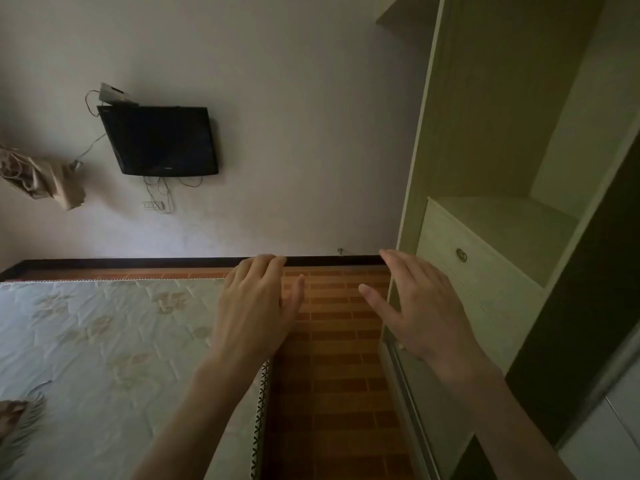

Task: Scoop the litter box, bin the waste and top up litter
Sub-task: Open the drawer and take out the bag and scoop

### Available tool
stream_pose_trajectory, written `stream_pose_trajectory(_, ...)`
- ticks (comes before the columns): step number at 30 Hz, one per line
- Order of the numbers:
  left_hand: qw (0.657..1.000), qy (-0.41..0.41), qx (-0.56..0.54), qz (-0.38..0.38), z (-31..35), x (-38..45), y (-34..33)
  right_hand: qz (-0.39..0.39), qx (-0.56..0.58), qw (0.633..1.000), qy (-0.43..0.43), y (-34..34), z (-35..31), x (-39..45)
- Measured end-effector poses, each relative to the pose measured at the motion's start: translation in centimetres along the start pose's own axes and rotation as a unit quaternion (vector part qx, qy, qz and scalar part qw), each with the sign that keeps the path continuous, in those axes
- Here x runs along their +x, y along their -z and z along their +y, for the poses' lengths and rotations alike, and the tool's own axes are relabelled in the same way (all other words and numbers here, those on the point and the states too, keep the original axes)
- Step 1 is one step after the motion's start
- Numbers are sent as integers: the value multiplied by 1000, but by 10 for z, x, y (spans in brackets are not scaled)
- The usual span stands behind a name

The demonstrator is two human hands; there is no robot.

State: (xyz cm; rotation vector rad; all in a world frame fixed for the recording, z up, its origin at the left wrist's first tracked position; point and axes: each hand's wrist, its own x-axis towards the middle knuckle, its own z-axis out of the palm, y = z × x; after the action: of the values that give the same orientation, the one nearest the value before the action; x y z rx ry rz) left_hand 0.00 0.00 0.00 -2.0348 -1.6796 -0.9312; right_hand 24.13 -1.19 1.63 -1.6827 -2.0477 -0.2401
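No litter box, scoop, bin or litter bag shows in the head view. My left hand is stretched out in front of me, palm down, fingers relaxed and holding nothing, over the edge of the mattress. My right hand is held out beside it, fingers spread and straight, empty, just in front of the wardrobe's edge. Both forearms reach in from the bottom of the frame.
A bare quilted mattress fills the left. A strip of orange brick-pattern floor runs between it and a pale wardrobe with open shelves and a drawer. A wall-mounted TV with hanging cables is on the far wall.
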Motion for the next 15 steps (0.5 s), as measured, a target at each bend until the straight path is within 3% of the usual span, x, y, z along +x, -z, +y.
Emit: stream_pose_trajectory(15,997,-12,-71,-8,2,63,-97,0,-20,999,-42,-64,54,60)
